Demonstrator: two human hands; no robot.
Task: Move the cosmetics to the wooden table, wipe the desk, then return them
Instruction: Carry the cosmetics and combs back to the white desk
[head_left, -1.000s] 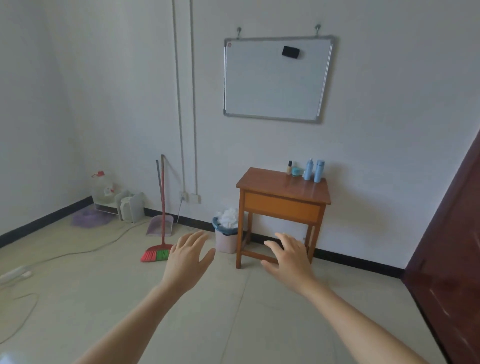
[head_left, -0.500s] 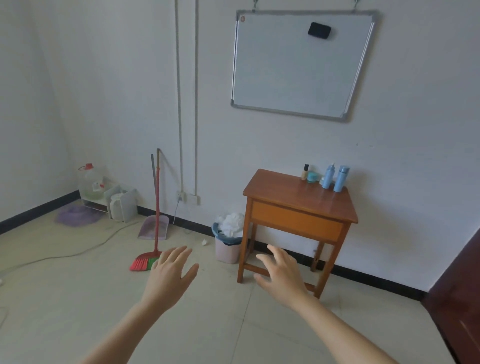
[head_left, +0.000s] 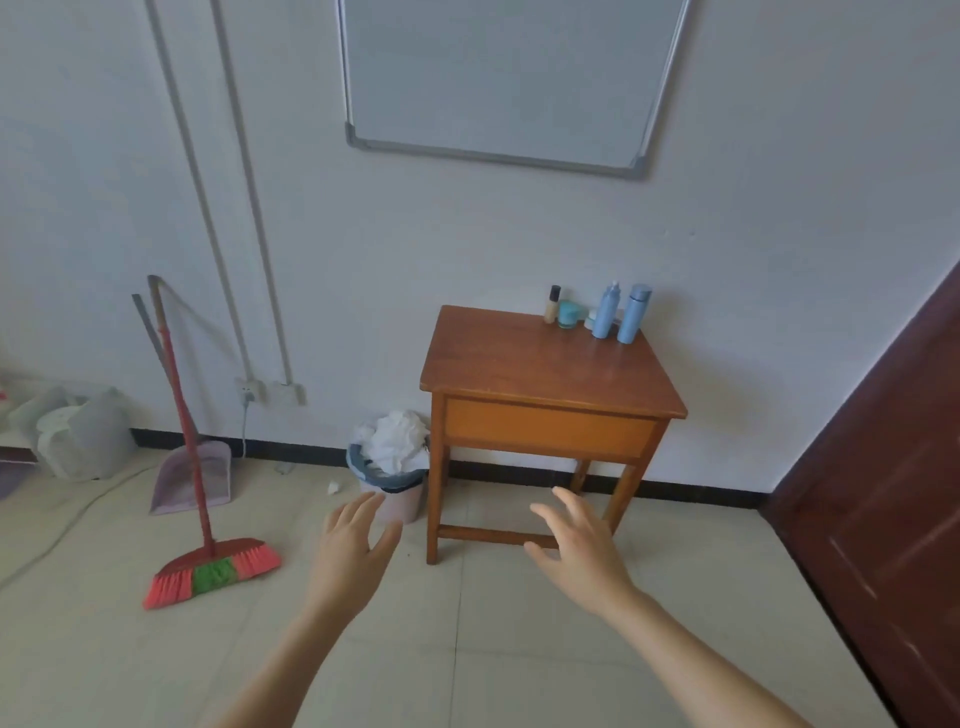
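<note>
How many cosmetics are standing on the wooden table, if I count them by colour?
Light blue: 2, spray bottle and capped bottle
Teal: 1, teal jar
Beige: 1, black-capped bottle
White: 1, small pot, partly hidden
Total: 5

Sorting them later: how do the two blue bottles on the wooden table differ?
The left blue bottle tapers to a narrow nozzle; the right blue bottle ends in a flat cap. The right one stands nearer the camera than the left. Both are light blue, upright.
</note>
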